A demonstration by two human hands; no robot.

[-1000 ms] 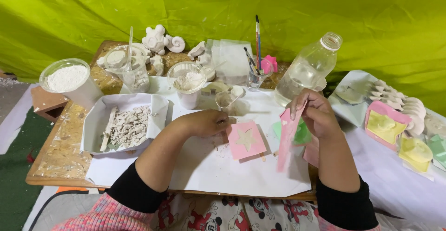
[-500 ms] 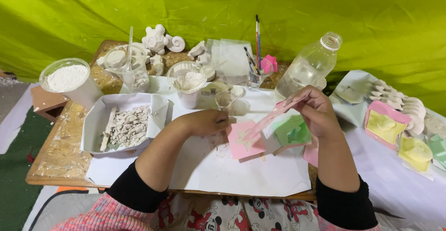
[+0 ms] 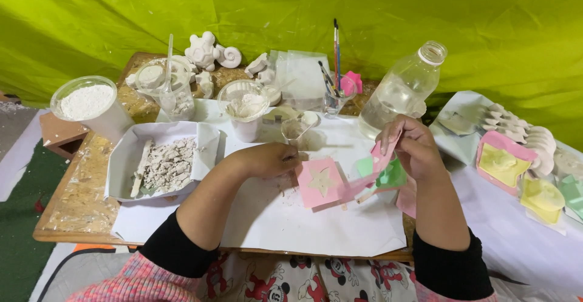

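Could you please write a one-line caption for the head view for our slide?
Left hand steadies a pink star mould while the right hand lifts pink and green moulds.

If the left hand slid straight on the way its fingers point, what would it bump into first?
Probably the pink square mould with a white star, right beside the left hand. Its fingers point right along the white paper, almost touching the mould already.

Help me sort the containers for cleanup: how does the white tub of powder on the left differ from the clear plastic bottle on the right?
The white tub is short, wide and opaque; the clear bottle is tall, narrow-necked and see-through. The tub holds white powder; the bottle holds what looks like clear liquid. The tub stands at the table's left edge, away from both hands; the bottle stands just behind the right hand. Both stand upright with no lid on.
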